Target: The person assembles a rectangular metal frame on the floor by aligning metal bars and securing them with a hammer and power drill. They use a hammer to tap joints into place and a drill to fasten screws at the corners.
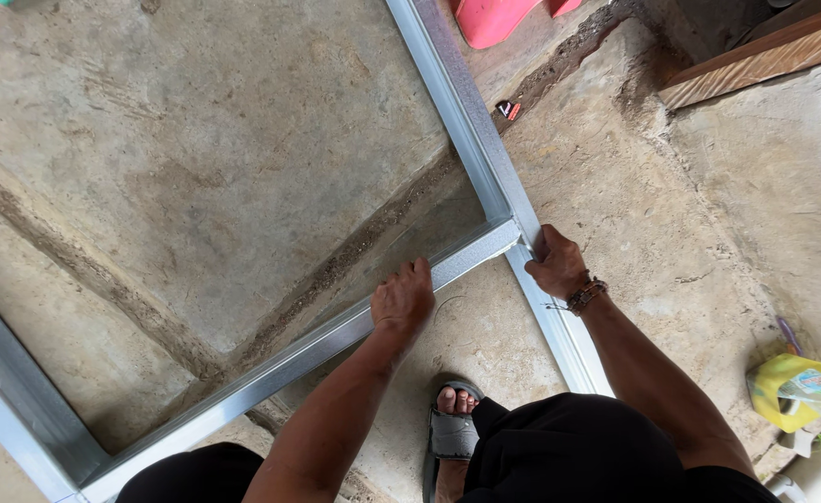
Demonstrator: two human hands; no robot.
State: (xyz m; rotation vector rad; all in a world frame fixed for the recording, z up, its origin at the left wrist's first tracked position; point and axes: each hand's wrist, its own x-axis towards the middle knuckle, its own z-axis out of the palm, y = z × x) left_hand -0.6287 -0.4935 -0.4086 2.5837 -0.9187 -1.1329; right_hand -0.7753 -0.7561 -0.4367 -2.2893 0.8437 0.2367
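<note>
- metal frame (243, 387): silver channel rails lying flat on the concrete floor (196, 158); one rail runs from the lower left corner up to a joint near the middle right, where it meets a second rail running from the top down toward the lower right.
- left hand (401, 300): on the cross rail, left of the joint; palm down, fingers curled over the rail's far edge and thumb at the near side, so it is clenched around the rail.
- foot in a grey sandal (452, 419): on the floor below the cross rail, between the two forearms.
- right hand (553, 263): right at the joint, touching the long rail; closed around its edge with knuckles up, gripping it. a beaded bracelet (586, 296) sits on the wrist.
- pink plastic thing (496, 19): on the floor, just right of the long rail's top end.
- wooden plank (765, 56): far upper right of the joint.
- yellow container (783, 389): on the floor, well right of the frame, low down.
</note>
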